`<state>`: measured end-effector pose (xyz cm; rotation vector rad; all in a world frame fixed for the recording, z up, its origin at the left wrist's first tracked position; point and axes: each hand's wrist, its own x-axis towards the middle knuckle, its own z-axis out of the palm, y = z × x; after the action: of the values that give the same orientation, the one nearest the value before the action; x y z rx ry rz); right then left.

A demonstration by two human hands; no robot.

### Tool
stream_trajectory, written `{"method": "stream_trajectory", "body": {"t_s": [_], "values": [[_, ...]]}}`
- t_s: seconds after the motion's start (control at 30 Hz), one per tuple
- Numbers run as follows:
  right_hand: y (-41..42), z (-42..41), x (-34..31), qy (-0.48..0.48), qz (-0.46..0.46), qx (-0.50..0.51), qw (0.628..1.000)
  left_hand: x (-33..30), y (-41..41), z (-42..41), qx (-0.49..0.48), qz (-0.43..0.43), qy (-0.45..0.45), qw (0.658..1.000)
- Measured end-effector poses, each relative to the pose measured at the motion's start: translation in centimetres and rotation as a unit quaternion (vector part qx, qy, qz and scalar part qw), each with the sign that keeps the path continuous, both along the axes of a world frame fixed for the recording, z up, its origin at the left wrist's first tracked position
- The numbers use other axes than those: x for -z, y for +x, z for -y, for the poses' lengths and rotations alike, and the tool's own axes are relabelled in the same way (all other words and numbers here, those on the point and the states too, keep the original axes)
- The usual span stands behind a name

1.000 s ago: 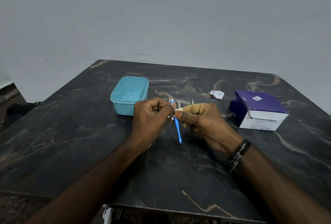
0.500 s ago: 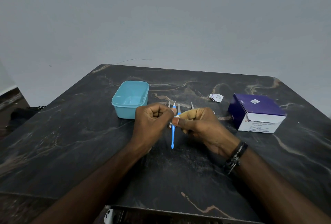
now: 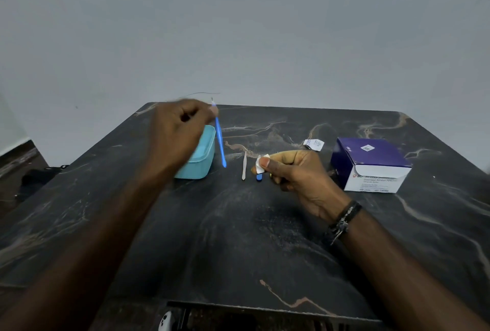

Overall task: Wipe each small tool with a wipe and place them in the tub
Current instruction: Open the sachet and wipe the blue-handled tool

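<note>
My left hand [image 3: 176, 132] is raised over the light blue tub [image 3: 202, 158] and pinches a thin blue-handled tool [image 3: 220, 142] by its top end, the handle hanging down beside the tub's right wall. My right hand [image 3: 294, 171] hovers just above the table and pinches a small white wipe [image 3: 261, 163] between thumb and forefinger. On the table just left of it lie a pale slim tool [image 3: 244, 166] and the end of another blue tool [image 3: 259, 177], partly hidden by the wipe and fingers.
A purple and white box of alcohol swabs [image 3: 371, 163] stands at the right of the dark marble table [image 3: 238, 238]. A torn white wipe sachet [image 3: 314, 144] lies behind my right hand. The table's near edge is close below.
My left hand has lifted the blue tool away from the wipe, up and left to the tub. My right hand stayed in place with the wipe.
</note>
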<state>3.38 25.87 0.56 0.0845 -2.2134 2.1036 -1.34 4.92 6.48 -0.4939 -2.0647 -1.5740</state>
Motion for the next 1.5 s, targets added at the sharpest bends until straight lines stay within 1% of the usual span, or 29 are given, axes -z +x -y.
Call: {"method": "stream_trajectory", "body": {"t_s": [0.07,0.1,0.2,0.27,0.33,0.4,0.47,0.6,0.7,0.77,0.83,0.87,0.93,0.97,1.1,1.27,1.5], "values": [[0.0,0.0,0.1,-0.002,-0.004,-0.004,1.0,-1.9,-1.3,1.4,-0.03,-0.025,-0.05,0.998],[0.0,0.0,0.1,-0.002,-0.006,-0.008,1.0,-2.4,-2.3,2.1,-0.046,-0.012,-0.075,0.996],[0.0,0.0,0.1,-0.01,-0.014,-0.014,1.0,-3.3,-5.2,4.0,-0.071,0.071,-0.13,0.986],[0.0,-0.1,0.1,-0.017,-0.015,-0.013,1.0,-3.2,-6.6,4.4,-0.07,0.123,-0.172,0.975],[-0.2,-0.1,0.1,-0.017,-0.013,-0.007,1.0,-2.7,-7.6,4.3,-0.072,0.18,-0.217,0.957],[-0.3,-0.1,0.2,-0.015,-0.013,0.0,1.0,-1.9,-8.5,3.8,-0.101,0.211,-0.279,0.931],[-0.4,-0.2,0.4,-0.015,-0.014,0.006,1.0,-0.9,-9.5,3.2,-0.13,0.227,-0.357,0.897],[-0.5,-0.2,0.6,-0.024,-0.019,0.012,0.999,0.9,-11.2,2.5,-0.111,0.243,-0.445,0.855],[-0.5,-0.4,0.6,-0.03,-0.021,0.014,0.999,1.9,-12.1,2.2,-0.136,0.254,-0.466,0.837],[-0.5,-0.3,0.5,-0.031,-0.025,0.007,0.999,1.8,-11.7,1.9,-0.169,0.255,-0.492,0.815],[-0.5,-0.2,0.5,-0.028,-0.025,0.001,0.999,1.7,-11.6,1.7,-0.189,0.264,-0.493,0.807],[-0.5,-0.1,0.4,-0.024,-0.024,0.001,0.999,1.7,-11.7,1.7,-0.187,0.272,-0.492,0.805],[-0.4,0.0,0.4,-0.014,-0.026,0.002,1.0,2.0,-11.9,1.7,-0.182,0.28,-0.523,0.784],[-0.4,0.0,0.4,-0.01,-0.028,0.002,1.0,2.1,-11.9,1.5,-0.179,0.275,-0.533,0.78],[-0.3,0.1,0.5,-0.007,-0.029,0.003,1.0,2.6,-10.7,0.5,-0.179,0.24,-0.538,0.788],[-0.6,-0.1,0.7,-0.02,-0.031,0.005,0.999,2.8,-10.1,0.1,-0.173,0.232,-0.565,0.773],[-0.7,-0.2,0.8,-0.004,-0.032,0.014,0.999,2.9,-10.1,-0.1,-0.182,0.234,-0.583,0.756]]}}
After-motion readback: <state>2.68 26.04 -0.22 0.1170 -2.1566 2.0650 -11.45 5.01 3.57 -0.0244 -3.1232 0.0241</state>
